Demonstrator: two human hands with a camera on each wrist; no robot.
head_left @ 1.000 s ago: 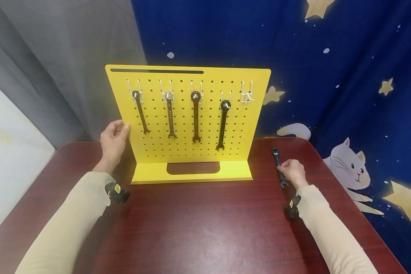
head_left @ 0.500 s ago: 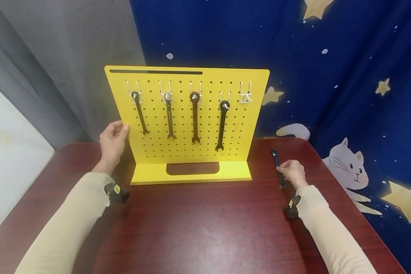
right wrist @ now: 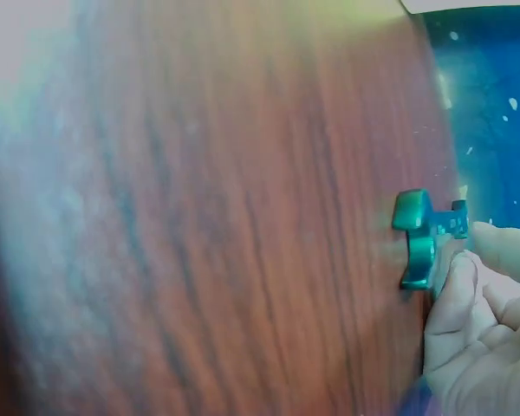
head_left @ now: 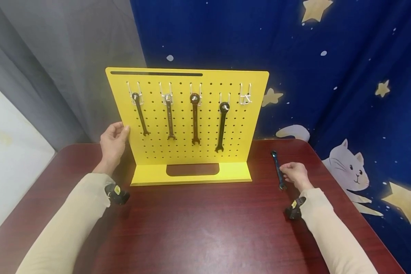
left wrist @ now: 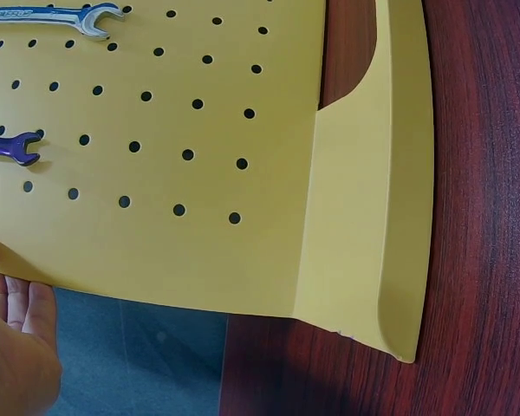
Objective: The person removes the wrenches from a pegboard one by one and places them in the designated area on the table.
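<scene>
The wrist views crop the left grip (left wrist: 17, 351) at eight o'clock and the right grip (right wrist: 485, 329) at four.

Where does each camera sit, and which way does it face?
Head: worn on the person's head, facing forward and down at the yellow pegboard and table; left hand, right hand and both sleeves show.
Left wrist: worn on that wrist, facing the pegboard's lower left corner; only part of the left hand shows.
Right wrist: worn on that wrist, facing across the table toward the blue-green wrench; part of the right hand shows.
Shared: head and right wrist views both show that wrench.
</scene>
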